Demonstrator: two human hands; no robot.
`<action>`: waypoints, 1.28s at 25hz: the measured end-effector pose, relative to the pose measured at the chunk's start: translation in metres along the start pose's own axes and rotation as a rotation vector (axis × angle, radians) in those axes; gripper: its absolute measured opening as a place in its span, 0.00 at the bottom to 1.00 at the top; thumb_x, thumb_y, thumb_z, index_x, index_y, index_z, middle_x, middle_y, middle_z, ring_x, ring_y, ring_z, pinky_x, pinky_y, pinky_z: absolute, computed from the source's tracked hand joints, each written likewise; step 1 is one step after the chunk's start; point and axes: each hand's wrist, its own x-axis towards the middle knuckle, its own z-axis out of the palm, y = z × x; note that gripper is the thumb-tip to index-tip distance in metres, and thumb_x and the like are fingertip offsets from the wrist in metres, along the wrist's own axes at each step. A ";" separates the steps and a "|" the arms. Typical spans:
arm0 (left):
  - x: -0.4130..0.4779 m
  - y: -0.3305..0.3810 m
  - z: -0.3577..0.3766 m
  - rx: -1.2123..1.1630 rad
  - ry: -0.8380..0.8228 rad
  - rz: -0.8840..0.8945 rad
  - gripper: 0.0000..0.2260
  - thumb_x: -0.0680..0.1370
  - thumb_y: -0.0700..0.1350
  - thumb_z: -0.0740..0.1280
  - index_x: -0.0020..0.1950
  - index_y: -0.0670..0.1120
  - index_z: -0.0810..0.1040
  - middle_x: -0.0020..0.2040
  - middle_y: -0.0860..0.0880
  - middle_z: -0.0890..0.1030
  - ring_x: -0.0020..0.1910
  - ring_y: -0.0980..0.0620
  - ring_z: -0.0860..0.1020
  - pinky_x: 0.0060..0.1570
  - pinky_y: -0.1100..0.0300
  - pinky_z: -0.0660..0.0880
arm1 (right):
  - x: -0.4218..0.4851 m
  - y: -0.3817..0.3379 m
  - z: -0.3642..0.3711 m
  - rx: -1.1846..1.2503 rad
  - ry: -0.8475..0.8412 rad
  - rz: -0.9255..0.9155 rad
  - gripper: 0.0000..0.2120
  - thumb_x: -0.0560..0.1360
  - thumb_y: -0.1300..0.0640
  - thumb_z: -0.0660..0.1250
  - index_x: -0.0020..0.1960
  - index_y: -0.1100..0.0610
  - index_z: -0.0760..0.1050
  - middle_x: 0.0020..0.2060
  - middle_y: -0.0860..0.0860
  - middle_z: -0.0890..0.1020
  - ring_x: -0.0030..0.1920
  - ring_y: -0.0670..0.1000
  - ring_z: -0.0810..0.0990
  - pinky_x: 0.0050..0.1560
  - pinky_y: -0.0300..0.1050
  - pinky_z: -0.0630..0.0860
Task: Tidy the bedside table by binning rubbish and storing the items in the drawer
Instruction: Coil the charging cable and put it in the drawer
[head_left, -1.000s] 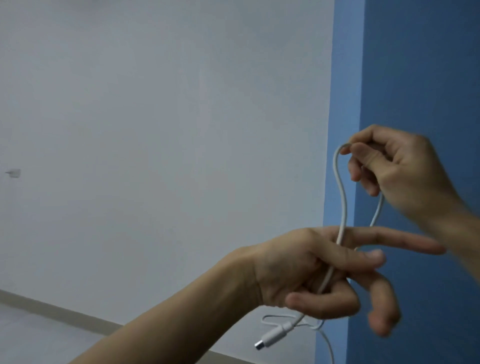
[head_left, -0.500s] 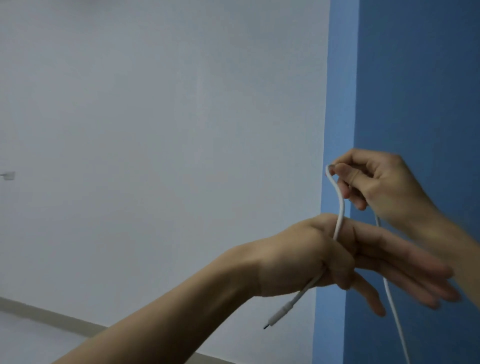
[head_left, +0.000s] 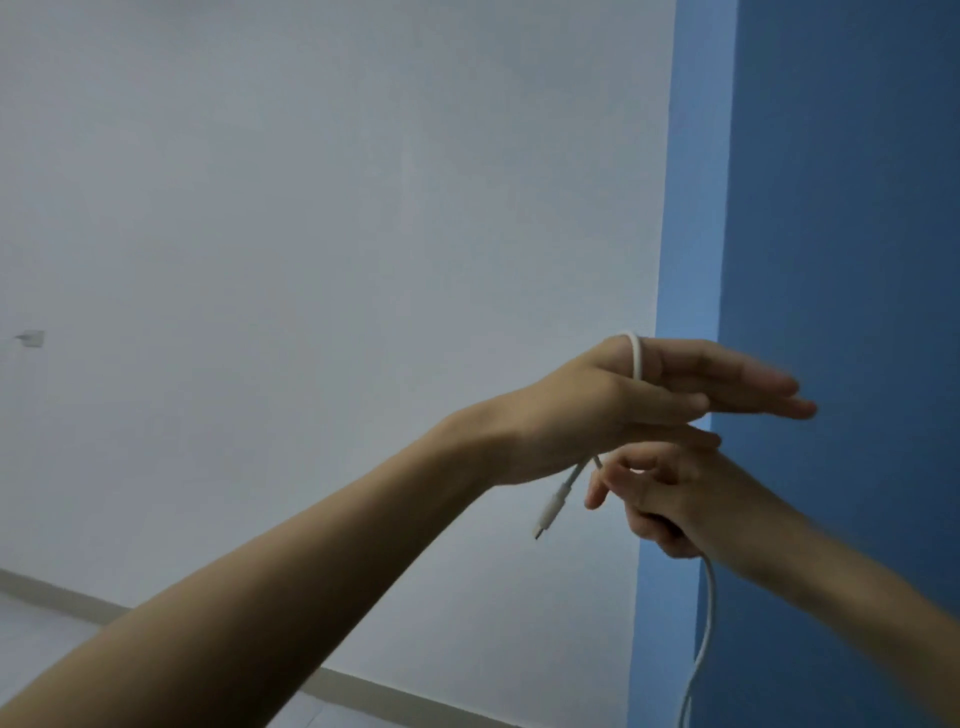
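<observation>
A white charging cable loops over the knuckles of my left hand, which is held out flat with its fingers straight and pointing right. The cable's plug end dangles below that palm. My right hand sits just under the left one, fingers curled round the cable, whose long tail hangs down from it towards the bottom edge. The bedside table, the drawer and the bin are out of view.
A pale grey wall fills the left, with a small fitting on it and a skirting board along the floor. A blue wall with a projecting corner stands on the right.
My right hand has dropped from above the left hand to beneath it, carrying the cable over the left knuckles. My left hand has risen and flattened.
</observation>
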 end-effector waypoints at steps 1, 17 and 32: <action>0.000 0.001 -0.004 0.015 0.005 -0.005 0.18 0.79 0.30 0.50 0.69 0.33 0.66 0.70 0.35 0.69 0.72 0.47 0.66 0.71 0.49 0.63 | -0.001 0.000 0.003 -0.031 -0.018 -0.012 0.16 0.78 0.53 0.59 0.36 0.47 0.80 0.18 0.46 0.72 0.19 0.41 0.66 0.22 0.31 0.63; -0.009 -0.001 -0.001 0.133 0.213 -0.035 0.18 0.83 0.44 0.48 0.64 0.38 0.71 0.43 0.41 0.81 0.39 0.47 0.80 0.40 0.61 0.78 | -0.035 -0.049 -0.010 -0.451 0.180 -0.163 0.09 0.70 0.50 0.68 0.31 0.47 0.81 0.20 0.44 0.79 0.21 0.43 0.74 0.26 0.32 0.69; -0.019 -0.006 0.006 -0.378 -0.122 -0.109 0.11 0.76 0.43 0.56 0.55 0.40 0.68 0.26 0.51 0.75 0.19 0.61 0.65 0.20 0.65 0.53 | -0.033 -0.052 -0.033 -0.679 0.476 -0.757 0.15 0.74 0.41 0.64 0.46 0.51 0.80 0.33 0.35 0.72 0.30 0.33 0.69 0.32 0.36 0.66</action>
